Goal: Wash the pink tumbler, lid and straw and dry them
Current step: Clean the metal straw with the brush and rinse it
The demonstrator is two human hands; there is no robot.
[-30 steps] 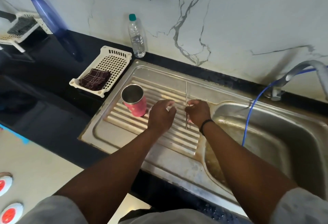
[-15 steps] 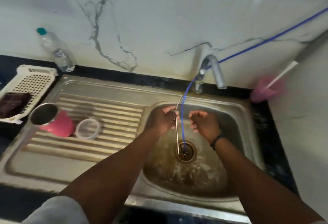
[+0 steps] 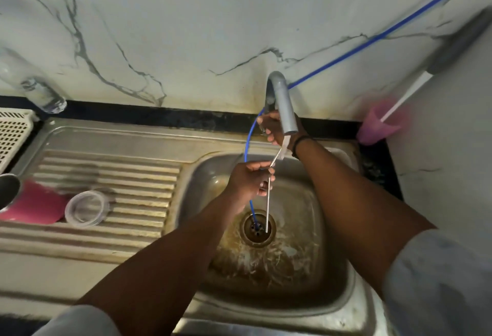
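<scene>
Left hand [image 3: 250, 181] pinches the straw [image 3: 268, 202] over the sink [image 3: 332, 295] drain, bent top under the tap [image 3: 285, 106]. Right hand [image 3: 274, 127] behind the tap, grip unclear. Best: keep the straw mouth in the stream. Tumbler [image 3: 32, 207] and lid [image 3: 86, 209] left of the tap.

One pink tumbler [image 3: 32, 206], one clear lid [image 3: 86, 209] and one metal straw [image 3: 268, 197] are visible. Two hands appear: the left hand [image 3: 250, 181] and the right hand [image 3: 275, 127]. There is one tap [image 3: 285, 106], one blue hose [image 3: 372, 39], one white basket [image 3: 13, 135] and one plastic bottle [image 3: 32, 85].
</scene>
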